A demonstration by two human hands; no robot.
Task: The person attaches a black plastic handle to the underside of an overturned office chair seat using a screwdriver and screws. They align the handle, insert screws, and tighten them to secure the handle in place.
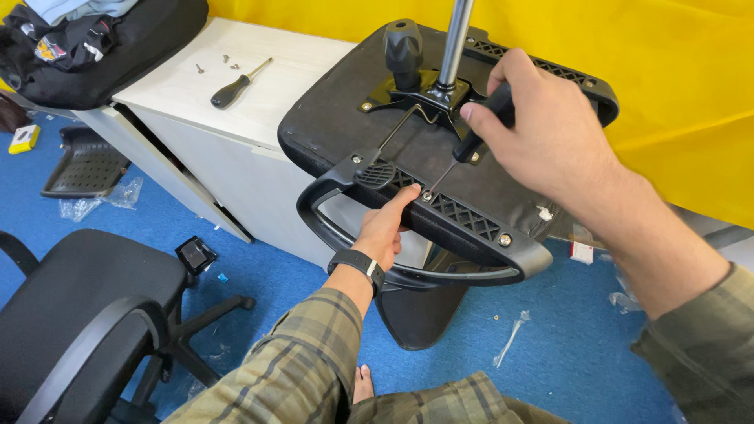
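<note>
Head view: an upturned chair seat is seen at the centre of the frame, resting on a pale tabletop with its underside facing up. A black armrest is laid along the seat's near edge, its loop hanging off toward the lower middle. The left hand is closed around the armrest bracket from below, the thumb pressed on top just beside a screw. A dark watch is worn on that wrist, and a plaid sleeve is seen below it. The right hand, at the right of centre, is wrapped around the black handle of a screwdriver; the thin shaft is slanted down and left, its tip set on the screw. Another screw is seated further right in the bracket. A black knob and a metal gas-lift rod stand up from the seat plate at the top middle. A second screwdriver and a few loose screws are laid on the tabletop at the upper left. A complete black chair is seen at the lower left on the blue carpet, where plastic scraps are scattered. A yellow wall fills the upper right.
</note>
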